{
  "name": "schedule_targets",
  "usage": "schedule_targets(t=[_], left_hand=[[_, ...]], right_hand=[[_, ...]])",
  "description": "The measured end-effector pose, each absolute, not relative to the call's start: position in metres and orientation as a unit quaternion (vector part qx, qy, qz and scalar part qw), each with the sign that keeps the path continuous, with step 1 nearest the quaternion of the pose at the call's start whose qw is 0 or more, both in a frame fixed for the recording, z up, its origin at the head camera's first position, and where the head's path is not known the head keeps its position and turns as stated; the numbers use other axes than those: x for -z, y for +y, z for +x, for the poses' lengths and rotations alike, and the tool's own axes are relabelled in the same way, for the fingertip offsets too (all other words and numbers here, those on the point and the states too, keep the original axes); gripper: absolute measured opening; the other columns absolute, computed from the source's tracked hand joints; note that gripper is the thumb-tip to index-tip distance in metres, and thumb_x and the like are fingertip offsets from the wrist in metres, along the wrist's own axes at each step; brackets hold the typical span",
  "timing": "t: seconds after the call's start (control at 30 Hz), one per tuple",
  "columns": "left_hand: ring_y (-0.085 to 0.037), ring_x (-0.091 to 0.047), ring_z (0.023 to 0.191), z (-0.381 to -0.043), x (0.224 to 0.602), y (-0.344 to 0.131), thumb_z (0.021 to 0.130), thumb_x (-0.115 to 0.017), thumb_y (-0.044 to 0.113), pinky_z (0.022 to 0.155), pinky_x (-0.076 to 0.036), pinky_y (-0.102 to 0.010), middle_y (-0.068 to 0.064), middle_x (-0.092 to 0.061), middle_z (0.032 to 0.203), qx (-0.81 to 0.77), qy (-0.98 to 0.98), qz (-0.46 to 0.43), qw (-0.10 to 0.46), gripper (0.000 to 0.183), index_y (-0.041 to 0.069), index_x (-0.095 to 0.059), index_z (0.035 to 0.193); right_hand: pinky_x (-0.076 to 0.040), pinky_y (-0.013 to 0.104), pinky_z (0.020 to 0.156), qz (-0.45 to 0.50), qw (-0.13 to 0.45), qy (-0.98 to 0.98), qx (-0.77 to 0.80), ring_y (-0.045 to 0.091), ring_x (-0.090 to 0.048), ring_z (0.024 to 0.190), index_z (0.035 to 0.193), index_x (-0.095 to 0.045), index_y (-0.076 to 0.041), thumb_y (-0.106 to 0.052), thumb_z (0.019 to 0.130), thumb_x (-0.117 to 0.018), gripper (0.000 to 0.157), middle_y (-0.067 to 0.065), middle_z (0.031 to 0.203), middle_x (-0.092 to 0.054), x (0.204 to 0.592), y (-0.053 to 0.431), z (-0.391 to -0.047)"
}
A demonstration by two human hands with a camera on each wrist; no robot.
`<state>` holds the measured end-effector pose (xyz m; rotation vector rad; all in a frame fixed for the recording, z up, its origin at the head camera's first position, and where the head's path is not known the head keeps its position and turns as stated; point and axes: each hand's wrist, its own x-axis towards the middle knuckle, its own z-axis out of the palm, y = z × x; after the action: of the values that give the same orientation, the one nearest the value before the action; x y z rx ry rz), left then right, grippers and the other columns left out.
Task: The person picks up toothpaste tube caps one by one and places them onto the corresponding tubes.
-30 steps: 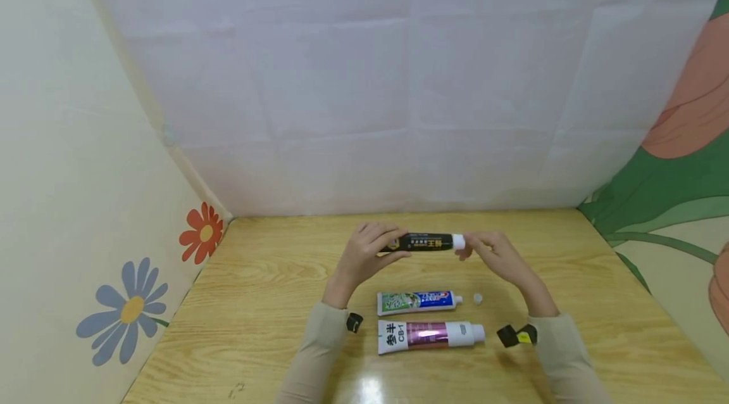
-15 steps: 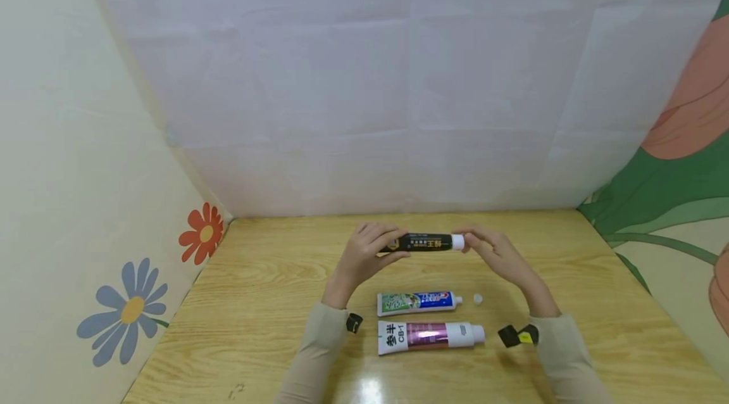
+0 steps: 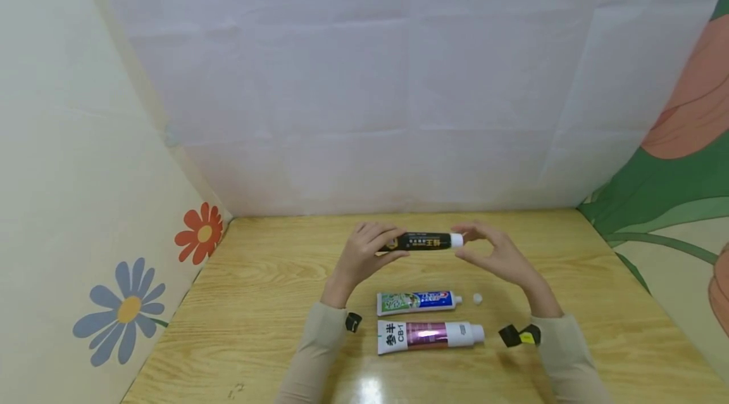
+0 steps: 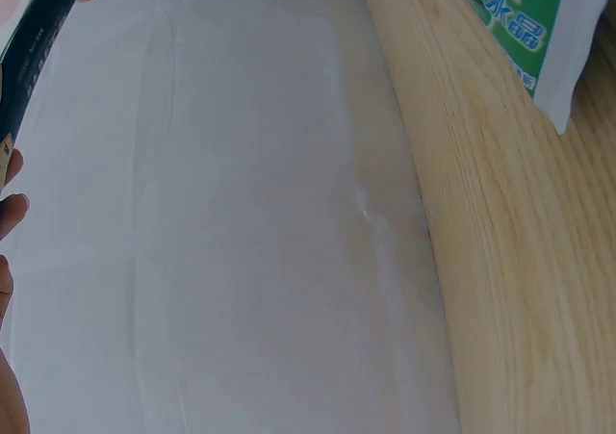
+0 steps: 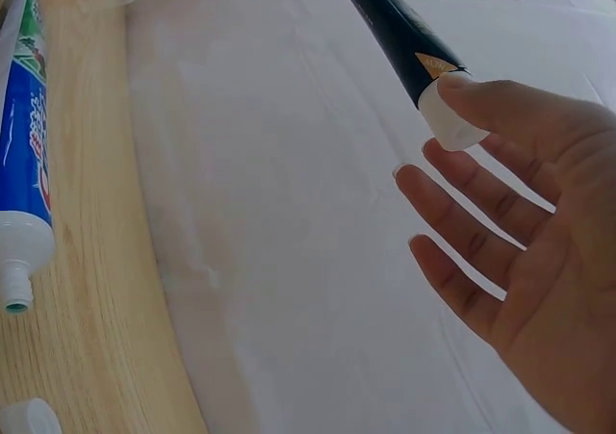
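My left hand (image 3: 360, 256) grips the rear of a black toothpaste tube (image 3: 425, 241), held level above the table. The tube's white cap (image 3: 457, 240) points right. My right hand (image 3: 501, 258) pinches this cap, its thumb lying on the cap in the right wrist view; the index fingertip is partly hidden behind it, and the other fingers spread below. Nearer on the table lies a blue and green toothpaste tube (image 3: 418, 303) with its nozzle bare. A loose white cap (image 3: 478, 298) lies just right of that nozzle.
A white and pink toothpaste tube (image 3: 429, 336), its cap on, lies nearest on the wooden table (image 3: 256, 309). A white cloth (image 3: 353, 106) hangs behind the table's far edge. Painted walls stand at both sides.
The right fingers have shifted round the cap: the thumb is now below and the index finger above, more spread than before. The left hand and black tube have barely moved.
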<state>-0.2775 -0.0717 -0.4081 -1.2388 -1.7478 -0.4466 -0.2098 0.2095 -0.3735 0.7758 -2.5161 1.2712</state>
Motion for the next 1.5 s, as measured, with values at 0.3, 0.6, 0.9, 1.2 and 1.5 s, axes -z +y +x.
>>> schedule_targets(t=[0.3,0.6,0.9,1.2,1.5], left_hand=[[-0.011,-0.06,0.084,-0.277,0.408,-0.07,0.073,-0.076,0.034,0.076,-0.049,-0.025,-0.001,-0.066,0.1,0.181,-0.71,-0.505,0.456,0.045,0.009,-0.066,0.11],[-0.01,-0.059,0.082,-0.279,0.41,-0.068,0.074,-0.076,0.034,0.076,-0.049,-0.025,-0.001,-0.066,0.101,0.184,-0.709,-0.504,0.457,0.044,0.009,-0.066,0.11],[-0.011,-0.06,0.084,-0.279,0.411,-0.068,0.066,-0.082,0.029,0.077,-0.049,-0.026,-0.001,-0.066,0.1,0.184,-0.705,-0.506,0.461,0.052,0.009,-0.066,0.11],[-0.012,-0.06,0.085,-0.277,0.409,-0.068,0.063,-0.083,0.028,0.078,-0.049,-0.026,-0.001,-0.066,0.1,0.181,-0.708,-0.504,0.46,0.054,0.009,-0.066,0.11],[-0.011,-0.059,0.085,-0.275,0.409,-0.068,0.071,-0.078,0.033,0.075,-0.048,-0.025,-0.001,-0.066,0.101,0.177,-0.715,-0.5,0.454,0.047,0.01,-0.066,0.111]], right_hand=[[-0.044,0.052,0.09,0.283,0.121,-0.848,-0.431,0.013,-0.057,0.095,0.118,-0.059,-0.007,-0.007,0.084,-0.067,0.034,0.005,0.11,-0.062,0.374,0.211,-0.211],[-0.046,0.036,0.088,0.306,0.139,-0.845,-0.415,0.012,-0.059,0.092,0.116,-0.059,-0.002,-0.003,0.084,-0.065,0.033,0.006,0.106,-0.064,0.376,0.214,-0.212],[-0.047,0.034,0.088,0.304,0.139,-0.848,-0.411,0.009,-0.057,0.094,0.119,-0.06,-0.013,-0.009,0.087,-0.063,0.032,-0.002,0.108,-0.063,0.404,0.223,-0.232],[-0.042,0.055,0.091,0.277,0.123,-0.858,-0.415,0.016,-0.058,0.096,0.115,-0.062,-0.013,-0.018,0.09,-0.061,0.025,-0.001,0.104,-0.065,0.406,0.224,-0.233],[-0.042,0.059,0.09,0.261,0.113,-0.866,-0.411,0.03,-0.061,0.094,0.107,-0.064,-0.001,-0.008,0.092,-0.056,0.018,0.014,0.102,-0.066,0.405,0.221,-0.233]])
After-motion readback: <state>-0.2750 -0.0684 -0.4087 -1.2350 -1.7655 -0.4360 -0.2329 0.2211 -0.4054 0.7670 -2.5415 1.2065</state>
